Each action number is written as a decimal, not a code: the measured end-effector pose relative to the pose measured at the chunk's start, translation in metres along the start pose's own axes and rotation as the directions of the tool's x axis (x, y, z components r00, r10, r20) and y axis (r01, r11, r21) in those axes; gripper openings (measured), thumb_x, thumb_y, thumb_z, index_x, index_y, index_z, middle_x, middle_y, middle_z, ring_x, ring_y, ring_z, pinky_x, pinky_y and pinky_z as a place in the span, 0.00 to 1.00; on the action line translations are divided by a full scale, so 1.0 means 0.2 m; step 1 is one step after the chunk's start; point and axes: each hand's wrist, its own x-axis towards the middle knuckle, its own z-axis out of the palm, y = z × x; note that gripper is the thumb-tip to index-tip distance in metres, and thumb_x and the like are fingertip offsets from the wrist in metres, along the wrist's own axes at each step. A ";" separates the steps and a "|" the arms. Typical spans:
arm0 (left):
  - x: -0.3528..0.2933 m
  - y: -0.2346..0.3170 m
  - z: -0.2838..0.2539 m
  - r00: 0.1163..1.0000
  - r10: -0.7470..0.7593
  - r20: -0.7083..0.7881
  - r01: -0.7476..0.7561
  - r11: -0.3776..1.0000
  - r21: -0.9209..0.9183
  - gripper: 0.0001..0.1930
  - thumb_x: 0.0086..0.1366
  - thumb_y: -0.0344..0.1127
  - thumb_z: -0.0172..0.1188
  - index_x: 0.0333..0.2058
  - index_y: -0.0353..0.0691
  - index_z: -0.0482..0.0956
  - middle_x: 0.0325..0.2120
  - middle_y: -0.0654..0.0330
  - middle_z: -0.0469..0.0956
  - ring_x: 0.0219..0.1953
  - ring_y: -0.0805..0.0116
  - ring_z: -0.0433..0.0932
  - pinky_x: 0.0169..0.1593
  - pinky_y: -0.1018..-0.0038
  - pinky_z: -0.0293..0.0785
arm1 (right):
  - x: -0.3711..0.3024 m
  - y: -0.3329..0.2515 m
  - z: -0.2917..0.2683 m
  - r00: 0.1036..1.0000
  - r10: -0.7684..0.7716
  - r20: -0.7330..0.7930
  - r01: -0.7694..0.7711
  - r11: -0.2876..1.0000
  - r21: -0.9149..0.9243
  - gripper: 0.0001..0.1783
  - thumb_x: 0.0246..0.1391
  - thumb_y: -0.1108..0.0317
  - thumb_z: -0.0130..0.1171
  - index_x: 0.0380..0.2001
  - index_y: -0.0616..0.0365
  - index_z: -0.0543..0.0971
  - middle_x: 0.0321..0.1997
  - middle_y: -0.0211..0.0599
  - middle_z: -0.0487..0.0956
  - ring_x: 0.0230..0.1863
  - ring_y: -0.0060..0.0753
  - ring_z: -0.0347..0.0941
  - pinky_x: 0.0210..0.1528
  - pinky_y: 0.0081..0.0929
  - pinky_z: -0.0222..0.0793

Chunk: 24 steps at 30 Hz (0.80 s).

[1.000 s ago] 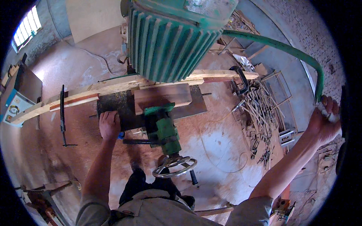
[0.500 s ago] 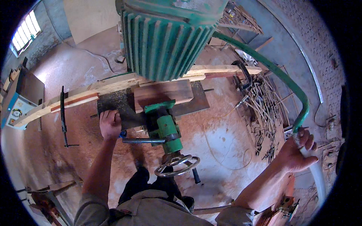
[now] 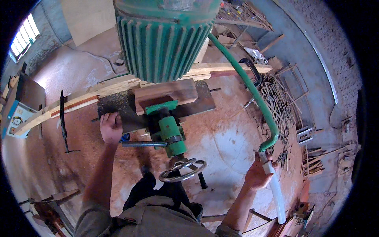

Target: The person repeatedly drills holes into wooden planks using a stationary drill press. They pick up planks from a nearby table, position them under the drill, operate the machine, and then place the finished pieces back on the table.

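The right hand (image 3: 258, 173) is clamping round the pale tubular sleeve (image 3: 277, 197) on the bent green metal lever (image 3: 265, 111), right of the round silvery handwheel (image 3: 173, 180). The left hand (image 3: 111, 128) is resting at the flat dark metal table (image 3: 128, 117), its closure being indeterminable.

Bent green lever (image 3: 257, 96), pale grip (image 3: 277, 197) angled downward

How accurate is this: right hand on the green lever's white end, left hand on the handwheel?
Wrong on the left hand: the head view shows it at the left edge of the dark table, apart from the handwheel. The right hand grips the white end of the green lever.
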 end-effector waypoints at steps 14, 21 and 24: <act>-0.35 0.27 -0.08 0.507 -0.749 0.427 0.592 -0.057 -0.804 0.16 0.67 0.45 0.50 0.47 0.41 0.74 0.39 0.62 0.78 0.40 0.65 0.74 0.47 0.71 0.68 | 1.59 -0.42 1.21 0.914 -0.345 0.214 0.341 0.938 0.054 0.17 0.63 0.61 0.44 0.48 0.58 0.73 0.53 0.44 0.74 0.57 0.46 0.67 0.62 0.44 0.57; -0.54 0.15 -0.09 0.536 -0.642 0.548 0.397 -0.380 -0.835 0.24 0.67 0.56 0.45 0.51 0.45 0.71 0.47 0.58 0.74 0.47 0.62 0.72 0.51 0.62 0.67 | 1.27 0.68 0.78 0.884 0.419 0.209 -0.268 0.819 -0.508 0.15 0.59 0.55 0.52 0.31 0.56 0.76 0.28 0.31 0.75 0.31 0.26 0.71 0.39 0.28 0.67; -0.41 0.25 -0.12 0.508 -0.653 0.562 0.247 -0.515 -0.821 0.27 0.67 0.59 0.43 0.51 0.44 0.71 0.47 0.57 0.74 0.46 0.60 0.74 0.51 0.61 0.67 | 0.89 1.15 0.38 0.575 0.818 0.020 -0.732 0.525 -0.435 0.18 0.57 0.52 0.56 0.40 0.54 0.74 0.28 0.29 0.76 0.26 0.25 0.72 0.28 0.19 0.68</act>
